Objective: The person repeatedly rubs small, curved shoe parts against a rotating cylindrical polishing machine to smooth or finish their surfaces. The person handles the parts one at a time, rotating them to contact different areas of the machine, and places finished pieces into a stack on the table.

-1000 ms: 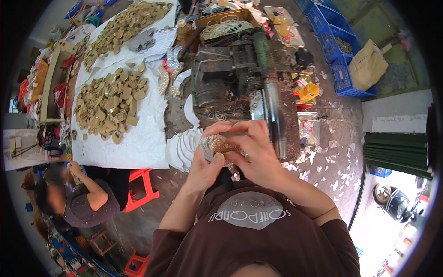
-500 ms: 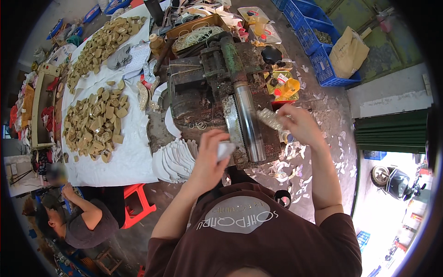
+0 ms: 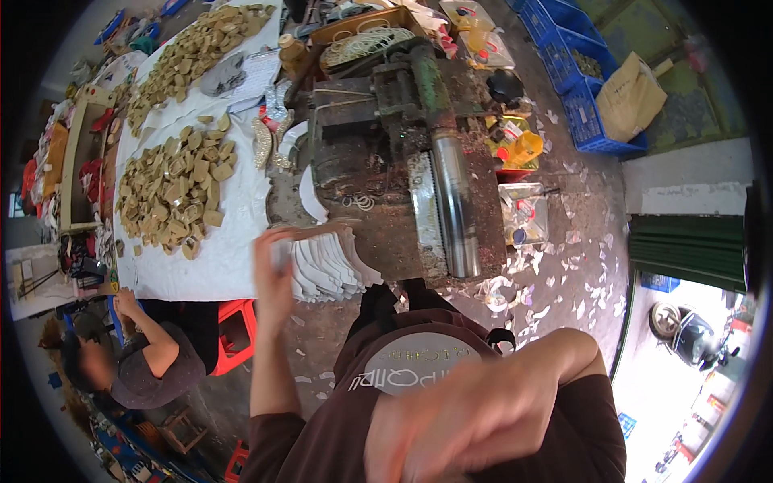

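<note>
My left hand (image 3: pixel 276 270) is blurred at the left end of a stack of curved white pieces (image 3: pixel 330 262). A small pale grey thing shows between its curled fingers, too smeared to name. Raised in front of my chest, my right hand (image 3: pixel 475 414) is close to the camera and strongly blurred; whether it holds anything is hidden. Beyond my hands stands an old, dirty machine with a shiny metal roller (image 3: pixel 456 209) and a pale toothed strip (image 3: pixel 427 213) along the roller's left side. A single curved white piece (image 3: pixel 312 196) lies on the bench past the stack.
Two heaps of tan blocks (image 3: pixel 173 189) cover a white sheet (image 3: pixel 233 274) at the left. Glittery curved strips (image 3: pixel 262 143) lie beside it. A person (image 3: pixel 157 362) sits near a red stool (image 3: pixel 235 334). Blue crates (image 3: pixel 592 121) stand at the right; scraps litter the floor (image 3: pixel 576 266).
My left hand has moved left from beside the roller to the white stack. My right hand has drawn back toward my chest; the glittery strip it held no longer shows.
</note>
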Motion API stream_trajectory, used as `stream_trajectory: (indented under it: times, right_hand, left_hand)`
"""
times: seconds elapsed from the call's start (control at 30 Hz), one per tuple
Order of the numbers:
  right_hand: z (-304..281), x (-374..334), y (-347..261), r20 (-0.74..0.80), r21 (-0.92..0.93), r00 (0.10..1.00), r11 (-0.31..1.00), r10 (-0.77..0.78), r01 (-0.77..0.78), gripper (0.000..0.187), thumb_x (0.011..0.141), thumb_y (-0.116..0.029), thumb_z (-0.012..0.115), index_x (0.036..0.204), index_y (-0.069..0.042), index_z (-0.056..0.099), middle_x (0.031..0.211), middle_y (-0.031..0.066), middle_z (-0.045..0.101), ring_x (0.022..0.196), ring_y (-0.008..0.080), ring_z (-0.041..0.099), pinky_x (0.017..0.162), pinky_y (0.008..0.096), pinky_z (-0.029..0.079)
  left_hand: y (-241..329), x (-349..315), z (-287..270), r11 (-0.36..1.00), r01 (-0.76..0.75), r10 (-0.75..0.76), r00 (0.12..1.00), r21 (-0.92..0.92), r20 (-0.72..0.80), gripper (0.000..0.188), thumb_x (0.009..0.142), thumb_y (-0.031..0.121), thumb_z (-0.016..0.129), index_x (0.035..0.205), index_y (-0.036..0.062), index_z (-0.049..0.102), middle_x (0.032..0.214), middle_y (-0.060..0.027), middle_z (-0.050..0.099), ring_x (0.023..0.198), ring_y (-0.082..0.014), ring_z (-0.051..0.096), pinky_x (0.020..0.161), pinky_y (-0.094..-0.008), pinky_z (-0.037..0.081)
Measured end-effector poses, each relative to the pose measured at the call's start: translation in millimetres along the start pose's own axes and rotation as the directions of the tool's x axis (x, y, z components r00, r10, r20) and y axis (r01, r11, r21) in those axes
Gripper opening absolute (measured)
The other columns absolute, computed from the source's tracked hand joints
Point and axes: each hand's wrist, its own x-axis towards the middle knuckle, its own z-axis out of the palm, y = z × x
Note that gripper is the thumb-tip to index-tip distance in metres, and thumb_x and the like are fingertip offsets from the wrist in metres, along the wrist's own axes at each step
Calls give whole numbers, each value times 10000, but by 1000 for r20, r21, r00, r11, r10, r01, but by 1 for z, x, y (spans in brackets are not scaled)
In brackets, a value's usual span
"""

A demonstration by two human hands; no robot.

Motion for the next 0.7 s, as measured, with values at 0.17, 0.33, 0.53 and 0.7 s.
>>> stream_trajectory:
  times: [0.17,0.33,0.53,0.7]
  right_hand:
    - [42,9,9,67,510,998,860,-11,-25,278,897,22,444,1168,49,500,1053,177,579,977,303,585,779,387,484]
    - [31,-3,30,169,462,980,887,-103,13,291,898,21,451,1184,61,480,1030,179,576,889,285,578,713,364,468]
    - [-32,0,-2,53,-231,940,919,338,-318,159,900,-33,542,1055,-7,566,898,102,617,905,276,611,776,384,484]
    - [-64,-13,54,-362,-914,928,225,-81,-337,293,761,-55,704,1038,-39,609,1041,99,546,942,295,485,818,389,406]
  left_hand:
    - [-69,-53,-36,877,0,-26,999,481,47,503,642,-160,497,1114,9,546,1200,-179,513,1143,-380,486,955,-423,394]
    - [-77,-86,-27,867,56,-280,876,495,392,444,674,-72,558,1108,19,526,1094,-182,502,972,-371,516,839,-441,425]
    - [1,-35,-35,901,401,-343,893,-168,293,388,814,97,595,1186,32,506,1000,-110,489,905,-226,519,777,-360,431]
    - [68,0,27,298,291,38,948,-909,316,459,906,218,567,1285,-8,437,1203,-105,497,1125,-198,480,986,-354,386]
